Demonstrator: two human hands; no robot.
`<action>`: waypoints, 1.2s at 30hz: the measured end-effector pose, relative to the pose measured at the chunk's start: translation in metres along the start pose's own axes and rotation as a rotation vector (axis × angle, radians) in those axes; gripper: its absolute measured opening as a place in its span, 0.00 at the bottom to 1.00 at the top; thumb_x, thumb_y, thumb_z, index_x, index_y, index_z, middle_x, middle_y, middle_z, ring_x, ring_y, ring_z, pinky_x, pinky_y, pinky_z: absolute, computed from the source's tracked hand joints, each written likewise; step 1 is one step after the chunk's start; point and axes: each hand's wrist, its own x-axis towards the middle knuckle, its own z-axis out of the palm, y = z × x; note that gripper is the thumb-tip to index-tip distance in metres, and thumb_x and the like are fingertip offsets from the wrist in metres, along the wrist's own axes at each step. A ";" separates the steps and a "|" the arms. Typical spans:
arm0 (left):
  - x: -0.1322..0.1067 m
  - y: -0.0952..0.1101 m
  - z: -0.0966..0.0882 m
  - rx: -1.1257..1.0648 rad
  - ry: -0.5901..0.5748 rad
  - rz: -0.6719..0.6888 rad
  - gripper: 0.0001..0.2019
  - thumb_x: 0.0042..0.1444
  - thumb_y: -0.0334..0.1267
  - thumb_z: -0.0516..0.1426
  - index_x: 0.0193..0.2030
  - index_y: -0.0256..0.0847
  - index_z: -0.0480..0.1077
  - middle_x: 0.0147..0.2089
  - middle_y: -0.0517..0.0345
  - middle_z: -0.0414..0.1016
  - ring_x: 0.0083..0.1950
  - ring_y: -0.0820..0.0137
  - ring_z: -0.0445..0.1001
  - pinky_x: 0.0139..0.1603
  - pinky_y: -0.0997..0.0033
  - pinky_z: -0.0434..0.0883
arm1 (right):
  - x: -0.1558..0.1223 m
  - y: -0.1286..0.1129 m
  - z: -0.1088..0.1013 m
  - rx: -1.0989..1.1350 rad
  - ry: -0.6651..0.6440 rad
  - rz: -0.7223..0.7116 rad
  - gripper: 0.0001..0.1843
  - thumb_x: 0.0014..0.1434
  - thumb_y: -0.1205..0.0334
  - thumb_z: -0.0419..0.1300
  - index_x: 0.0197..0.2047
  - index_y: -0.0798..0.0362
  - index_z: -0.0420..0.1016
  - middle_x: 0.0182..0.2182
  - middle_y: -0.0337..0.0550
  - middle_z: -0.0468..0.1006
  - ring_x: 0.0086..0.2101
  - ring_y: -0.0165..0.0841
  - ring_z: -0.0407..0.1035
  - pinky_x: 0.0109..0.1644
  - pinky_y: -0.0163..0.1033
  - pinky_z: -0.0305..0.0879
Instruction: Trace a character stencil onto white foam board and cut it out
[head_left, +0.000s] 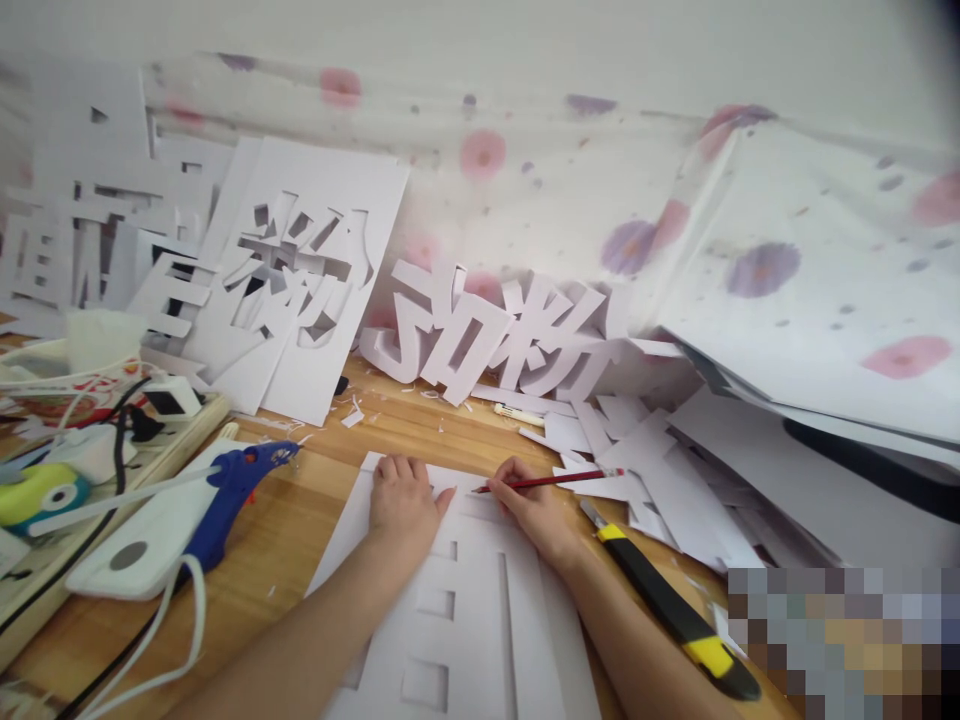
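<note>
one red pencil [551, 482], one utility knife [667, 600], one glue gun [232, 490]

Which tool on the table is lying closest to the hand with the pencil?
The yellow-and-black utility knife, lying right beside the right hand. The blue glue gun lies farther off, beyond the left hand.

glue gun [232, 490]: blue, on bench [300, 500] at 9 o'clock
utility knife [667, 600]: yellow-black, 4 o'clock
cut-out characters [480, 335]: white, standing at 12 o'clock
floral sheet [787, 270]: draped, 2 o'clock
</note>
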 end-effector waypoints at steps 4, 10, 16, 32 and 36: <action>0.000 -0.001 0.004 -0.046 0.040 0.068 0.24 0.57 0.47 0.51 0.48 0.23 0.66 0.49 0.32 0.66 0.51 0.50 0.63 0.53 0.53 0.56 | 0.000 0.002 0.001 0.012 -0.024 -0.013 0.08 0.51 0.59 0.56 0.25 0.46 0.58 0.18 0.31 0.60 0.21 0.29 0.57 0.24 0.34 0.51; 0.003 -0.002 0.015 -0.158 0.087 0.299 0.10 0.59 0.35 0.50 0.45 0.37 0.67 0.49 0.49 0.67 0.51 0.62 0.63 0.52 0.64 0.60 | 0.000 0.003 0.001 -0.001 -0.046 -0.034 0.07 0.53 0.61 0.53 0.25 0.46 0.59 0.18 0.31 0.61 0.20 0.29 0.57 0.25 0.34 0.52; 0.004 -0.005 0.017 -0.227 0.104 0.346 0.06 0.58 0.33 0.50 0.38 0.38 0.68 0.40 0.52 0.69 0.44 0.62 0.65 0.44 0.63 0.64 | 0.001 0.006 0.004 -0.044 -0.051 -0.046 0.07 0.53 0.60 0.53 0.26 0.46 0.58 0.18 0.31 0.60 0.20 0.29 0.56 0.23 0.34 0.52; 0.003 -0.008 0.010 -0.309 0.040 0.295 0.09 0.58 0.40 0.51 0.42 0.41 0.69 0.42 0.52 0.67 0.45 0.62 0.63 0.46 0.64 0.63 | -0.006 -0.001 0.005 -0.356 -0.039 -0.151 0.03 0.54 0.63 0.50 0.28 0.48 0.59 0.23 0.35 0.67 0.26 0.31 0.62 0.29 0.36 0.58; 0.003 -0.008 0.011 -0.310 0.041 0.316 0.12 0.58 0.37 0.52 0.47 0.47 0.70 0.43 0.53 0.66 0.46 0.63 0.63 0.46 0.64 0.62 | -0.008 -0.005 0.005 -0.435 -0.043 -0.179 0.04 0.53 0.64 0.51 0.28 0.48 0.61 0.24 0.35 0.68 0.27 0.31 0.62 0.30 0.36 0.56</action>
